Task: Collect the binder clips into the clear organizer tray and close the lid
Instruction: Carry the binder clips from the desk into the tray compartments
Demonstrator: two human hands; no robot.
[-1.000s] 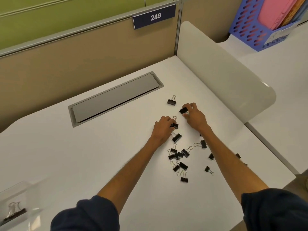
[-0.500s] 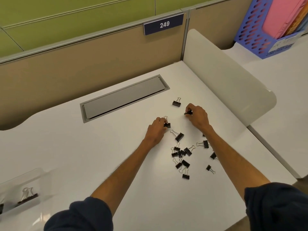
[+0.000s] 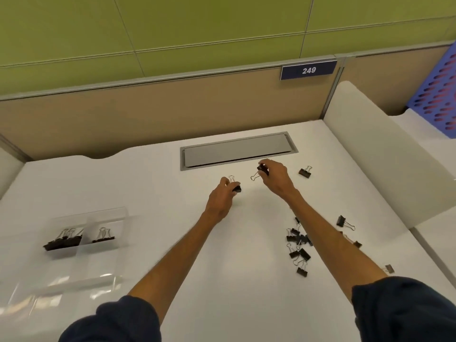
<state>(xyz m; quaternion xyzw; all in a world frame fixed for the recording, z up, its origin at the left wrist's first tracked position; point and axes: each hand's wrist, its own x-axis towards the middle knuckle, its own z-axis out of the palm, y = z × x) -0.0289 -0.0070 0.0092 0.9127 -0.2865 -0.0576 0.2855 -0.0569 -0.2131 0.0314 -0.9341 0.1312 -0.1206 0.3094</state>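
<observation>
Both arms extend forward over my desk [image 3: 148, 174]. My left hand [image 3: 220, 199] pinches one binder clip [image 3: 237, 189]; my right hand [image 3: 276, 179] pinches a second clip [image 3: 263, 170]. Clear organizer tray [image 3: 108, 215] lies near left.

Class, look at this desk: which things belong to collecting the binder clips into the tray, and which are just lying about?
Belong:
left hand pinching a binder clip; right hand pinching a second clip; heap of loose clips; clear organizer tray, stored clips inside; its open lid.

Lying about:
grey cable hatch; 249 number plate; blue file basket; white divider.
</observation>
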